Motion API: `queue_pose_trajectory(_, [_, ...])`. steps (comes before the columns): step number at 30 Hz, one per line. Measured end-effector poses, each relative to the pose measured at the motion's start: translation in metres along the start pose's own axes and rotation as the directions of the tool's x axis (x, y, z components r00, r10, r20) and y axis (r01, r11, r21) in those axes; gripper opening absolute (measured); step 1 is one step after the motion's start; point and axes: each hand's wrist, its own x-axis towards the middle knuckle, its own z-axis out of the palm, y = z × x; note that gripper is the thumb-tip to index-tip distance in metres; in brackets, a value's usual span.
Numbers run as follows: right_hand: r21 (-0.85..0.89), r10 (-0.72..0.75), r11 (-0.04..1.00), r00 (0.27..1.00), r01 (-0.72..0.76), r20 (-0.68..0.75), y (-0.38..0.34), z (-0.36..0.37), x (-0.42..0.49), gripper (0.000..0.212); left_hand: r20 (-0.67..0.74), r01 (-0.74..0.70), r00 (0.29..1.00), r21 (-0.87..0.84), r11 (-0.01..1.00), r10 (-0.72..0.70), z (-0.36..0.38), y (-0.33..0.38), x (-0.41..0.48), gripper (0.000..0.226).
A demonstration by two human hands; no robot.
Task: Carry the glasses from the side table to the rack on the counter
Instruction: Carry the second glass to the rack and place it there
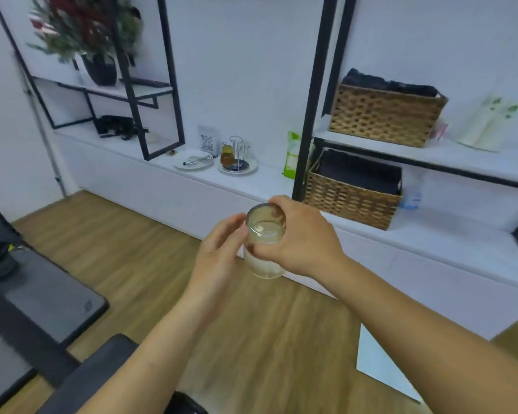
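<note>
Carrying a glass [265,243] mid-air, well short of the rack [237,158], the right hand [299,237] wraps it; the left hand [222,249], loosely open, merely touches. One-handed, it might slip.

White counter [251,186]: two plates, wire rack [237,150] with amber glass [227,155], wicker basket [353,192].

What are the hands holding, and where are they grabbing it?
A clear glass, held in the air. The right hand wraps around its upper side, fingers near the rim. The left hand is open beside it, fingertips at the glass's other side.
</note>
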Motion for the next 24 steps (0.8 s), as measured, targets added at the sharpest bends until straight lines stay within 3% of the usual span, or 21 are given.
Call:
queue_pose_trajectory(3, [0.025, -0.074, 0.997, 0.994, 0.073, 0.078, 0.023, 0.013, 0.072, 0.062, -0.065, -0.085, 0.994, 0.069, 0.994, 0.09, 0.015, 0.0, 0.058, 0.022])
queue_pose_trajectory(7, [0.052, -0.162, 0.987, 0.973, 0.155, 0.162, 0.041, 0.025, 0.162, 0.067, -0.169, -0.086, 0.979, 0.166, 0.982, 0.114, 0.021, 0.0, 0.131, 0.024])
queue_pose_trajectory(13, [0.111, -0.227, 0.973, 0.937, 0.204, 0.266, 0.074, 0.063, 0.248, 0.068, -0.287, -0.001, 0.955, 0.246, 0.969, 0.074, 0.021, -0.012, 0.221, 0.021])
queue_pose_trajectory(24, [0.0, -0.12, 0.992, 0.952, 0.125, 0.282, 0.146, 0.11, 0.432, 0.067, -0.134, 0.015, 0.99, 0.35, 0.937, 0.034, 0.02, -0.078, 0.444, 0.023])
